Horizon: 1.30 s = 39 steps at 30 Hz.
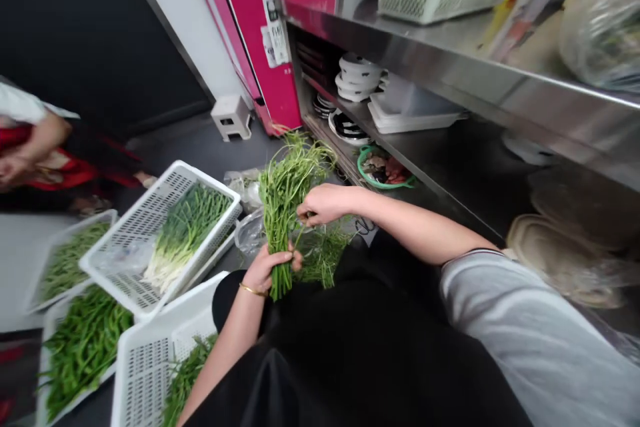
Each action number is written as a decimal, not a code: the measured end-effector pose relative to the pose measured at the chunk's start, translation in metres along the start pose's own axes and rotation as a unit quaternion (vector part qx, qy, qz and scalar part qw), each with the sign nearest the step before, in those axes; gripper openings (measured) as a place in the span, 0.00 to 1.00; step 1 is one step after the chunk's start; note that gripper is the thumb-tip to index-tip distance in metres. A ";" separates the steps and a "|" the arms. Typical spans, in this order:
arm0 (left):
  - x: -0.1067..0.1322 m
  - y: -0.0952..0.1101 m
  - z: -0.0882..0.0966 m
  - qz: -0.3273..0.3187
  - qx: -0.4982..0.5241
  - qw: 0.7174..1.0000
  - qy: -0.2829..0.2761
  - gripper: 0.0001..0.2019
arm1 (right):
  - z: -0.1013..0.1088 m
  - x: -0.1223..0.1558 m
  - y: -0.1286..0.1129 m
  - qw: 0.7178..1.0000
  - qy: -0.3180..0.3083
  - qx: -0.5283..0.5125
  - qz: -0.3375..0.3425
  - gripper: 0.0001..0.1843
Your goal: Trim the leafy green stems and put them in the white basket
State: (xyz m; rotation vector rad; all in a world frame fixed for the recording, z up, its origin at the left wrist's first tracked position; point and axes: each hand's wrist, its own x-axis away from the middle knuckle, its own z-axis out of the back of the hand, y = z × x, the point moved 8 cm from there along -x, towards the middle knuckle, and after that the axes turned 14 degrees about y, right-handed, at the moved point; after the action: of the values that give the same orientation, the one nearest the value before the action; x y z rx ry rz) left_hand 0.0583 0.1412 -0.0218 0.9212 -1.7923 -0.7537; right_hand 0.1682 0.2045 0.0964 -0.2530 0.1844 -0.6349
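Note:
My left hand (pixel 267 268) is wrapped round the lower stems of a bunch of thin green stalks (pixel 286 193), holding it upright over my lap. It wears a gold bangle at the wrist. My right hand (pixel 323 204) is closed in a pinch on one stalk at the bunch's right side, about halfway up. Loose green trimmings (pixel 323 253) lie just below the right hand on a dark apron.
White plastic baskets on the floor at left hold green onions (pixel 183 230) and green stalks (pixel 83 347). A steel shelf unit (pixel 450 60) with plates and trays runs along the right. Another person's arm (pixel 35 147) shows at far left. A small white stool (pixel 231 117) stands behind.

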 end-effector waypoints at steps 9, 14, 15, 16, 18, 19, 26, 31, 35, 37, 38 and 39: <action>0.070 0.016 0.000 -0.066 0.122 0.988 -0.060 0.10 | 0.077 0.119 0.071 0.857 0.328 -0.347 -0.195 0.11; 0.083 0.012 -0.008 -0.071 0.104 0.988 -0.093 0.12 | 0.037 0.171 0.109 0.667 0.510 -0.481 -0.253 0.10; 0.084 0.011 -0.009 -0.070 0.098 0.988 -0.097 0.12 | 0.031 0.176 0.114 0.648 0.530 -0.484 -0.255 0.13; 0.085 0.010 -0.011 -0.068 0.094 0.988 -0.101 0.11 | 0.027 0.177 0.118 0.639 0.541 -0.484 -0.256 0.16; 0.085 0.009 -0.014 -0.064 0.089 0.989 -0.104 0.11 | 0.017 0.169 0.115 0.648 0.519 -0.492 -0.261 0.18; 0.084 0.008 -0.016 -0.061 0.086 0.989 -0.101 0.11 | 0.011 0.159 0.108 0.663 0.491 -0.500 -0.263 0.18; 0.071 -0.004 -0.023 -0.046 0.048 0.997 -0.047 0.13 | -0.029 0.048 -0.013 0.751 0.244 -0.588 -0.175 0.16; 0.083 0.022 0.005 -0.118 0.125 0.985 -0.025 0.11 | -0.021 0.074 0.014 0.797 0.193 -0.547 -0.166 0.16; 0.098 0.061 0.037 -0.200 0.200 0.959 0.024 0.10 | -0.032 0.127 0.066 0.811 0.172 -0.507 -0.238 0.17; 0.097 0.072 0.045 -0.216 0.206 0.952 0.069 0.11 | -0.039 0.140 0.080 0.763 0.226 -0.532 -0.289 0.18; 0.094 0.075 0.045 -0.226 0.202 0.949 0.086 0.14 | -0.043 0.140 0.081 0.733 0.258 -0.549 -0.307 0.18; 0.090 0.076 0.042 -0.232 0.197 0.947 0.099 0.17 | -0.047 0.137 0.078 0.705 0.287 -0.566 -0.316 0.19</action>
State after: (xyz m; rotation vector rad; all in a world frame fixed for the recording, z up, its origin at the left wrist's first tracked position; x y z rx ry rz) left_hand -0.0245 0.1088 0.0667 1.6644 -1.5880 -0.5631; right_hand 0.3085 0.1740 0.0163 -1.3682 1.1523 -1.2282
